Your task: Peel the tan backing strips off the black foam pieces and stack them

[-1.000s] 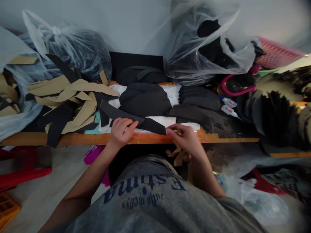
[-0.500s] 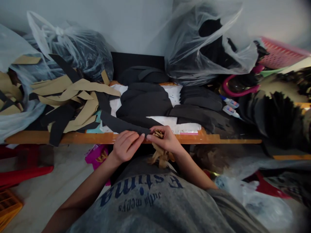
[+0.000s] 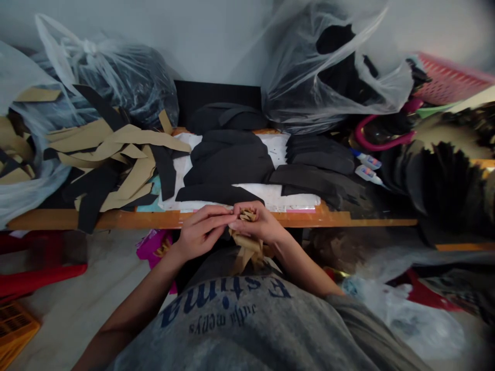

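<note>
My right hand (image 3: 260, 222) is closed around a bundle of narrow tan paper strips (image 3: 248, 247). The strips' folded ends show above the fist and the rest hangs down against the grey shirt. My left hand (image 3: 204, 229) meets it from the left, with fingers pressed together and tips touching the right hand's fingertips; what they pinch is hidden. Just beyond both hands, a long curved black piece (image 3: 216, 194) lies along the table's front. Behind it is a heap of overlapping black curved pieces (image 3: 232, 159).
Tan and black strips (image 3: 131, 135) are piled on the left. More black pieces (image 3: 320, 154) and small white bottles (image 3: 367, 174) lie on the right. Clear plastic bags (image 3: 297, 77) stand along the wall, near a pink basket (image 3: 450, 77). The table's wooden edge (image 3: 96, 219) runs in front.
The black strip that stretched left from between my hands no longer shows there. My left hand's fingers have straightened and come closer against my right. The tan bundle has swung slightly left.
</note>
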{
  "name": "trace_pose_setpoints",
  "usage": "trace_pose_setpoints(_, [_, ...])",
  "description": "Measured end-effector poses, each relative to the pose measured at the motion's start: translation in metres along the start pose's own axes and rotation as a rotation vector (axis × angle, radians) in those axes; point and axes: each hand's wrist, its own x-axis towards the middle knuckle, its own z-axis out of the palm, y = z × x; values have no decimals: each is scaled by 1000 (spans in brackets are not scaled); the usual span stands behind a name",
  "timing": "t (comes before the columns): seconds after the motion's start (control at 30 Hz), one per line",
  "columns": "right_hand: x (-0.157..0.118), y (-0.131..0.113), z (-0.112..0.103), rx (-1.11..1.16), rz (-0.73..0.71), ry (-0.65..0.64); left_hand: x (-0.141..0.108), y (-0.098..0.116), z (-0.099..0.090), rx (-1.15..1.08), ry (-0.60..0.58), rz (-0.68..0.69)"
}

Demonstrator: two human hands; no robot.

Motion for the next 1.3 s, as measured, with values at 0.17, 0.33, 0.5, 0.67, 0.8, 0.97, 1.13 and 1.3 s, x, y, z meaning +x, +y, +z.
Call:
trace_pose_setpoints(0.17, [-1,8,-1,77,26,-19,-2,0,-4,44,-3,32])
trace_pose_setpoints(0.33, [0,22,0,255,68,-41,-11,-1,-4,169,53,81])
trace_pose_setpoints(0.5, [3,21,-15,391,36,287,-23,-10,-10,261,301,-167])
trace_pose_setpoints(0.67, [-17,2,-78,316,-197,633,-45,-32,-21,77,495,-762])
trace_pose_setpoints(0.8, [-52,-21,-123,-437,-162,909,-53,-44,-24,62,483,-977])
trace_pose_setpoints(0.97, [-60,-34,-99,-1183,138,589,-44,-51,-19,70,483,-972])
trace_pose_setpoints(1.13, [-27,-8,-44,-1079,116,301,-39,-55,-18,57,488,-979])
trace_pose_setpoints(1.3, [-16,9,-31,-931,81,211,-42,-59,-20,80,518,-1011])
